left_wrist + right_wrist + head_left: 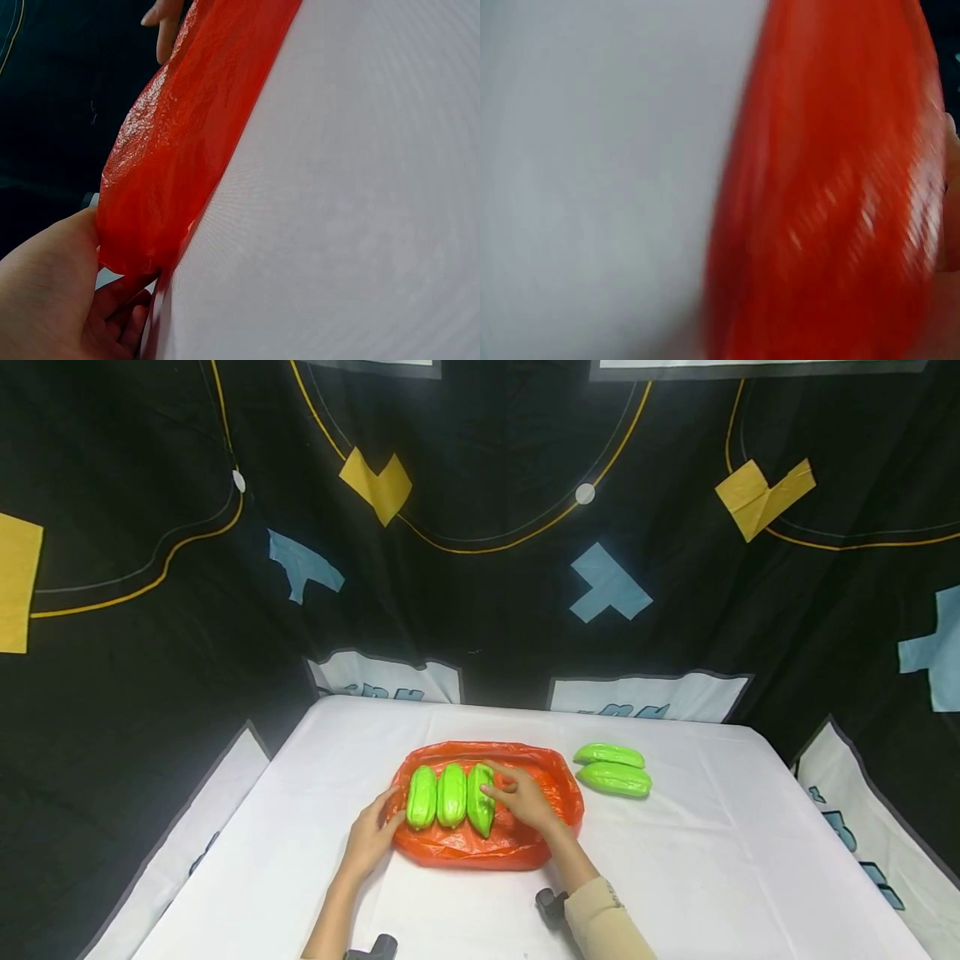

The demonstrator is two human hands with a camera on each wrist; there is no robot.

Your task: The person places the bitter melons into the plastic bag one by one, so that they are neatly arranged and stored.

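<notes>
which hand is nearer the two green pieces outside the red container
Right. The right hand is over the red container, left of the green pair; the left hand is farther, at the container's left edge.

The right sleeve [609, 928] is plain light beige cloth, ending in a cuff [590, 897] with a small darker marking at its right edge. Just left of the cuff sits a dark grey wrist device [550, 903] with a rounded, stubby end. Well to the cuff's left, and lower, a similar dark grey device [383, 947] is worn at the bare left forearm [335, 906].
</notes>
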